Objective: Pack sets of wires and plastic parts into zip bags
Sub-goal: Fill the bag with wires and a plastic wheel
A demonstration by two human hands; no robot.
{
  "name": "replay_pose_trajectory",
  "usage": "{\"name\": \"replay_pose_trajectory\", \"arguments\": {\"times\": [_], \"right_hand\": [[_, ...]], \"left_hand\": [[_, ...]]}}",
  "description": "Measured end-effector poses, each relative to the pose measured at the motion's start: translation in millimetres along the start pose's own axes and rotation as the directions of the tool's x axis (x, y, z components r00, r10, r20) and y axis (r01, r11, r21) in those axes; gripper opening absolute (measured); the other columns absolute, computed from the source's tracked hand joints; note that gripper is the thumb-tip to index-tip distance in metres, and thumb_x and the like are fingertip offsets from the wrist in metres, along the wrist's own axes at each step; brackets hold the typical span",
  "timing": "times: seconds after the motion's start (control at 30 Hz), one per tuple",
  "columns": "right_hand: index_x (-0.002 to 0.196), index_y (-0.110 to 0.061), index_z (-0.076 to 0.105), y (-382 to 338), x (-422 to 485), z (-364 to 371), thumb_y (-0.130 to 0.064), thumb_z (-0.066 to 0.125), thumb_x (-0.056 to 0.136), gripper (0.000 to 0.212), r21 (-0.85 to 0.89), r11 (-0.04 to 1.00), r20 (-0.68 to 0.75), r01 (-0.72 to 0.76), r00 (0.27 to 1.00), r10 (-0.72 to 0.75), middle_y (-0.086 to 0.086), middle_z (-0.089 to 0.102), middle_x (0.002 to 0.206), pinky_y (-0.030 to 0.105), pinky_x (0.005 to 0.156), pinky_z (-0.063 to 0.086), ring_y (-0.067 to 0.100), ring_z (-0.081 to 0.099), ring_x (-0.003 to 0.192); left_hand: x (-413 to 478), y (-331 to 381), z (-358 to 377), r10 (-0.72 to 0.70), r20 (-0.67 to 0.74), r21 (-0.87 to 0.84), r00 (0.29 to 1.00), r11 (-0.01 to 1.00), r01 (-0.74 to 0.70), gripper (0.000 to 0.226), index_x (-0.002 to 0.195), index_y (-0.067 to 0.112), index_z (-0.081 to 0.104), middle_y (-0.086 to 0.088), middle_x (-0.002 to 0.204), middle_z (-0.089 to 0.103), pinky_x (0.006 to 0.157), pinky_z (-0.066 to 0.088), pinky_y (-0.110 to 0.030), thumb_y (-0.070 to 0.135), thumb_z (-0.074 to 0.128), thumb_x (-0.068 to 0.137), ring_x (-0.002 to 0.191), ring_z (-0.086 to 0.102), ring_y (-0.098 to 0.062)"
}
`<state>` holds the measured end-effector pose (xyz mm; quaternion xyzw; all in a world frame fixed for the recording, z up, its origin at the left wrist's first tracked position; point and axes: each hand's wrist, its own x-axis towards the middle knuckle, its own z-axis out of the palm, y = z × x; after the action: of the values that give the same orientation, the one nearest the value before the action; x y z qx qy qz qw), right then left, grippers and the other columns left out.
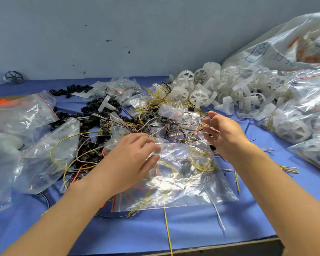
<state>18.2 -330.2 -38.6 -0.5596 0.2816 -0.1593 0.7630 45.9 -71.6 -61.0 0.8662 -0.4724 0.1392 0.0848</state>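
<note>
A clear zip bag (179, 174) lies on the blue table in front of me, with coiled yellow-green wires (201, 161) inside it. My left hand (131, 159) grips the bag's upper left edge between thumb and curled fingers. My right hand (224, 133) hovers at the bag's upper right corner, palm turned left, thumb spread away from loosely bent fingers. A thin red-lined strip crosses its fingertips; I see no pinch. Behind the bag sits a tangle of black, white and yellow wires (155, 122). White plastic wheels (199, 97) are heaped at the back right.
Empty and part-filled zip bags (50, 152) lie to the left. Black plastic rings (89, 122) spread across the middle left. Filled bags of wheels (303, 115) and a large sack (284, 43) crowd the right. The table's front edge (229, 244) runs below; loose wires hang over it.
</note>
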Motion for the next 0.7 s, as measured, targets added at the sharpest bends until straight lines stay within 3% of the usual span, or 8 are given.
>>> {"name": "replay_pose_trajectory", "arguments": {"times": [0.13, 0.33, 0.7], "right_hand": [[0.091, -0.021, 0.062, -2.1, 2.9, -5.4, -0.008, 0.042, 0.096, 0.024, 0.103, 0.993, -0.018, -0.054, 0.998, 0.056, -0.004, 0.061, 0.082, 0.025, 0.065, 0.045, 0.012, 0.056, 0.069], [0.092, -0.020, 0.060, 3.7, 7.3, -11.6, -0.003, 0.041, 0.092, 0.025, 0.248, 0.943, 0.046, -0.222, 0.975, 0.217, -0.001, 0.058, 0.080, 0.026, 0.067, 0.044, 0.014, 0.055, 0.067], [0.090, -0.022, 0.061, 9.9, 25.1, 2.5, -0.009, 0.044, 0.095, 0.022, 0.035, 0.989, 0.016, -0.142, 0.990, 0.142, -0.003, 0.060, 0.084, 0.026, 0.062, 0.045, 0.014, 0.058, 0.071]], "left_hand": [[-7.5, -10.4, 9.8, -0.049, 0.097, 0.055, 0.994, 0.998, 0.044, 0.047, 0.121, 0.024, 0.062, 0.005, 0.119, 0.061, 0.101, 0.043, -0.036, 0.047, 0.027, 0.099, 0.116, 0.053, -0.018], [-11.2, -11.4, 18.0, -0.069, 0.140, 0.057, 0.988, 0.996, 0.062, 0.048, 0.119, 0.023, 0.063, 0.006, 0.118, 0.060, 0.095, 0.047, -0.036, 0.046, 0.025, 0.099, 0.113, 0.054, -0.017], [-12.1, -13.6, 22.1, -0.091, 0.163, 0.064, 0.982, 0.995, 0.081, 0.050, 0.125, 0.026, 0.059, 0.009, 0.123, 0.056, 0.098, 0.046, -0.035, 0.048, 0.022, 0.099, 0.119, 0.050, -0.015]]}}
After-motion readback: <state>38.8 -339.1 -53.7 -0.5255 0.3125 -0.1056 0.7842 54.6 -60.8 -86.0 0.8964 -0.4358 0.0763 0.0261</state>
